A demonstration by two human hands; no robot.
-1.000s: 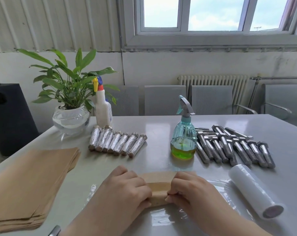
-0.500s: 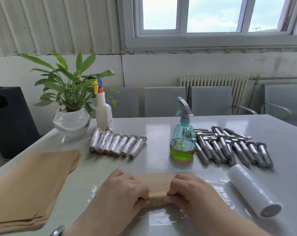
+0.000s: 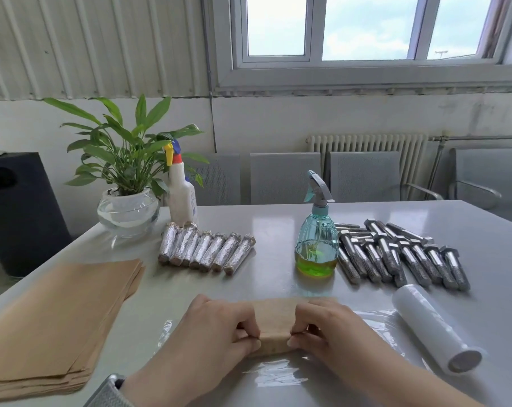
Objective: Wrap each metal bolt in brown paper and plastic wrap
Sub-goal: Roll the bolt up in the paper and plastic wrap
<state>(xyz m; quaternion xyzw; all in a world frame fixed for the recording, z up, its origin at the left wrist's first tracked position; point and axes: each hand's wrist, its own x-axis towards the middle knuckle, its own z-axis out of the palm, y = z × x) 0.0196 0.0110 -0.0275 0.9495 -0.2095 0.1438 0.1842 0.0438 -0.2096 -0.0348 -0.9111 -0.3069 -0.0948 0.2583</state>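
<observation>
With both hands, left hand point(image 3: 216, 327) and right hand point(image 3: 326, 327), pinching the brown paper roll point(image 3: 275, 327) on the plastic wrap point(image 3: 278, 374) near the table's front edge, presumably with a bolt hidden inside, keep the roll tight and even.

My single head view, worn at the near edge of the table point(image 3: 278, 286), facing forward and down, close over it, window point(image 3: 366, 27) beyond its far side
</observation>
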